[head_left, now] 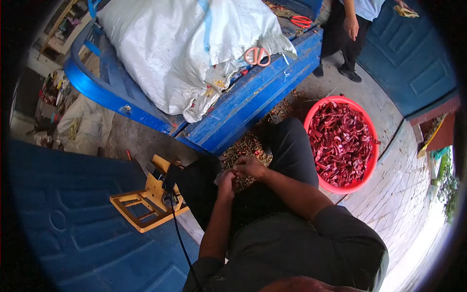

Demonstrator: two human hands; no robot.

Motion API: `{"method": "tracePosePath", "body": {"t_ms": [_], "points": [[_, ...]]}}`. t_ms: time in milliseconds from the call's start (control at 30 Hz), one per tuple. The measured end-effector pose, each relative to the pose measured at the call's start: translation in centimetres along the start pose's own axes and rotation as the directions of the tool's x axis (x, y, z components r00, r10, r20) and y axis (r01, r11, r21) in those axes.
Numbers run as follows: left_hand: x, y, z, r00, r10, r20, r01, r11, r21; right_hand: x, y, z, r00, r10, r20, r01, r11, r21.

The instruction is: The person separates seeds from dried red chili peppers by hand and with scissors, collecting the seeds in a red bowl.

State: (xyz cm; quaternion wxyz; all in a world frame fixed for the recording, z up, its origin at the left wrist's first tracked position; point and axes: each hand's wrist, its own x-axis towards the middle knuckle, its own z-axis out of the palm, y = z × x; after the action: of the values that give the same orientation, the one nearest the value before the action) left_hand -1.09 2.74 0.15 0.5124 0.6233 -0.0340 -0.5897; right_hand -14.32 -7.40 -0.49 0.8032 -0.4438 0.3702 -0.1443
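My left hand (225, 182) and my right hand (249, 167) meet between my knees, fingers curled together. Whatever lies between the fingertips is too small to make out. Beneath them, a heap of small brownish stems and bits (247, 148) covers the ground. Right of my right knee stands a round red basin (373, 163) full of dark red dried chili pieces (340, 143). Pink-handled scissors (257, 56) lie on a white woven sack (160, 48) in front of me.
The sack rests on a blue metal cart (253, 97). Red-handled scissors (301, 21) lie at its far corner. A person (357, 24) stands beyond the basin near a blue door (413, 58). A yellow wooden chair (146, 209) is at my left.
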Motion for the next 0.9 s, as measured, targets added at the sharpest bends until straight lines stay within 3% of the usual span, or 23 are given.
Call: {"method": "tracePosePath", "body": {"t_ms": [33, 100, 133, 167, 233, 367, 467, 600, 667, 733, 800, 867, 900], "points": [[-0.3, 0.0, 0.1, 1.000, -0.017, -0.013, 0.016, 0.998, -0.054, 0.2, 0.3, 0.1, 1.000, -0.002, -0.019, 0.003, 1.000, 0.017], [-0.9, 0.6, 0.8, 0.999, -0.028, -0.037, 0.029, 1.000, 0.009, 0.4, 1.5, 0.4, 0.993, -0.115, -0.040, 0.109, 0.986, -0.128], [-1.2, 0.7, 0.9, 0.997, -0.027, -0.077, 0.031, 0.998, 0.053, -0.3, 0.5, 0.8, 0.996, -0.057, -0.063, 0.044, 0.980, -0.192], [-1.2, 0.3, 0.7, 0.997, -0.064, -0.054, 0.069, 0.992, 0.106, -0.6, 0.4, 0.8, 0.992, -0.048, -0.115, 0.031, 0.989, -0.146], [-0.8, 0.2, 0.2, 1.000, -0.026, 0.000, 0.026, 0.997, 0.079, -0.8, 0.8, 0.5, 0.984, -0.153, -0.088, 0.128, 0.962, -0.240], [0.4, -0.4, -1.1, 0.996, -0.045, 0.077, 0.034, 0.991, 0.129, -0.2, 1.7, 0.4, 0.980, -0.142, -0.137, 0.114, 0.975, -0.193], [-1.1, 0.6, 1.1, 0.999, -0.013, 0.049, 0.010, 0.998, 0.069, -0.2, 2.1, -0.2, 0.991, -0.031, -0.133, 0.018, 0.994, -0.103], [-1.6, 1.0, 2.5, 1.000, -0.002, 0.007, 0.002, 1.000, 0.028, -2.8, 0.0, -0.4, 0.982, -0.022, -0.185, -0.011, 0.984, -0.175], [-1.1, 0.7, 2.0, 0.998, -0.026, 0.065, 0.023, 0.999, 0.033, -3.0, 0.1, -0.4, 0.987, 0.014, -0.160, -0.041, 0.984, -0.172], [-0.7, 0.4, 1.7, 0.999, 0.001, 0.039, -0.001, 1.000, -0.002, -1.8, 1.8, -0.6, 0.988, -0.019, -0.152, 0.010, 0.998, -0.059], [0.3, -0.2, 0.6, 0.999, 0.052, 0.003, -0.052, 0.998, 0.037, -1.9, 1.9, -0.5, 0.981, -0.189, -0.038, 0.187, 0.980, -0.068], [0.2, -0.6, 0.3, 0.996, 0.083, -0.008, -0.083, 0.996, 0.020, -1.7, 2.4, -0.7, 0.995, -0.090, -0.042, 0.083, 0.985, -0.152], [-0.5, 0.0, 0.6, 0.999, 0.049, -0.006, -0.049, 0.998, 0.049, -1.7, 2.7, -0.7, 0.997, -0.054, -0.059, 0.050, 0.997, -0.066]]}}
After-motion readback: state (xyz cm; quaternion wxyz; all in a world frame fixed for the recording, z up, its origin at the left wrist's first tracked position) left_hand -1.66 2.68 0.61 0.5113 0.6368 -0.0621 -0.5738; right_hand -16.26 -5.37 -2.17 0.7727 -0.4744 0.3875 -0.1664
